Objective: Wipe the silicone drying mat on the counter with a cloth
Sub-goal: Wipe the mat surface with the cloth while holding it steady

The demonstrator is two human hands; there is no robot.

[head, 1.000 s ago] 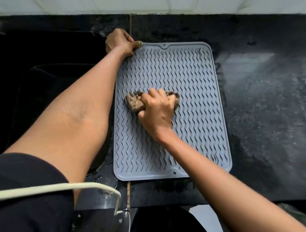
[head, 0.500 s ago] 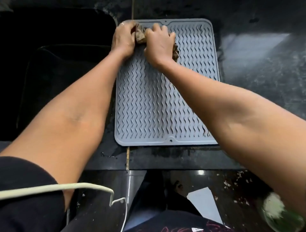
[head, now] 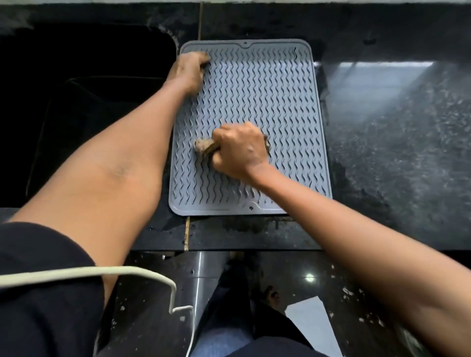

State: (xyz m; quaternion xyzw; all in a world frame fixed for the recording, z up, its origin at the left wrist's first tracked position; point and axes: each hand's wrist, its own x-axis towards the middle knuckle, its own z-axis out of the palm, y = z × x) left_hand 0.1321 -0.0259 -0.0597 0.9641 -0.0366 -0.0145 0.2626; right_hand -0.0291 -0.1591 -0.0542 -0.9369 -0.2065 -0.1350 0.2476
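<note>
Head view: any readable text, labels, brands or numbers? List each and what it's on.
None readable.
Grey silicone drying mat: wavy ridges only, no brand or lettering visible.
Brown cloth, gripped by the right hand: no label visible.
Black counter: no markings.
Left hand rests on the mat's far left corner.

Place: a home kitchen.
Table: polished black speckled stone (head: pixel 397 158), with a seam between slabs.
Sink: dark basin (head: pixel 84 107) sunk into the table at left.
Mat: grey ridged drying mat (head: pixel 280 102) lying flat beside the sink.
Wall: pale strip (head: pixel 254 1) along the far edge.
Floor: glossy dark tiles (head: pixel 300 277).
</note>
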